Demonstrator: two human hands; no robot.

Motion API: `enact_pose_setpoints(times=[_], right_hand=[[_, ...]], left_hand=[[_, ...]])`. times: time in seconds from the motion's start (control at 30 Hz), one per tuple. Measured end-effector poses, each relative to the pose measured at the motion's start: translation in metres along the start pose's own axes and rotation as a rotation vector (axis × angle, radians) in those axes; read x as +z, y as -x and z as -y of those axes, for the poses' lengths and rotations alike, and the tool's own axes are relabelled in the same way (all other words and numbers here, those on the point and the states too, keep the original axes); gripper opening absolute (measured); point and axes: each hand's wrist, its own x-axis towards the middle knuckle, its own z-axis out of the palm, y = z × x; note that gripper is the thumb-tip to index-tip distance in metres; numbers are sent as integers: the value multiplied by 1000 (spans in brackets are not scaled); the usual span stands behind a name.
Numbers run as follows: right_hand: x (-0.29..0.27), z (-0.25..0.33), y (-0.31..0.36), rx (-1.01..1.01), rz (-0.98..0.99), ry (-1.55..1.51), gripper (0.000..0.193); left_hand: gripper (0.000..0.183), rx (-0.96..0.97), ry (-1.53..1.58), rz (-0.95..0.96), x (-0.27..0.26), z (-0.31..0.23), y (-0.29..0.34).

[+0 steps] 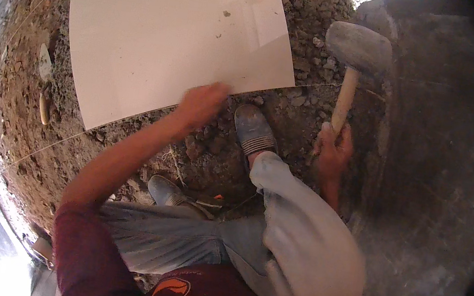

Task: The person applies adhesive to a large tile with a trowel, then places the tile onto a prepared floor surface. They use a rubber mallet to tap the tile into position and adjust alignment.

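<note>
A large pale floor tile (173, 38) lies on the rough ground in front of me, with small crumbs of dirt on its face. My left hand (204, 105) is at the tile's near edge, by a thin taut string (317, 86). Motion blurs its fingers, so their grip cannot be made out. On the right, my right hand (334, 149) is closed round the wooden handle of a mallet (358, 47). The mallet's thick grey head is raised beyond the hand, to the right of the tile.
A trowel (45, 63) with a wooden handle lies on the soil at left. Loose lumpy mortar and earth (306, 55) surround the tile. A dark grey wall or slab (441, 145) borders the right side. My shoes (253, 129) rest on the soil close to the tile's near edge.
</note>
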Motion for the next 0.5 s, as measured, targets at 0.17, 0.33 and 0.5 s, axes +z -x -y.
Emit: enact_pose_setpoints(times=[0.17, 0.33, 0.5], right_hand=[[18, -4, -22, -149, 96, 47, 30], [40, 38, -48, -284, 161, 105, 37], [55, 107, -69, -496, 140, 4, 54]], left_hand=[[28, -259, -46, 89, -86, 124, 172], [32, -340, -432, 43, -164, 160, 226], [72, -170, -408, -140, -120, 105, 115]])
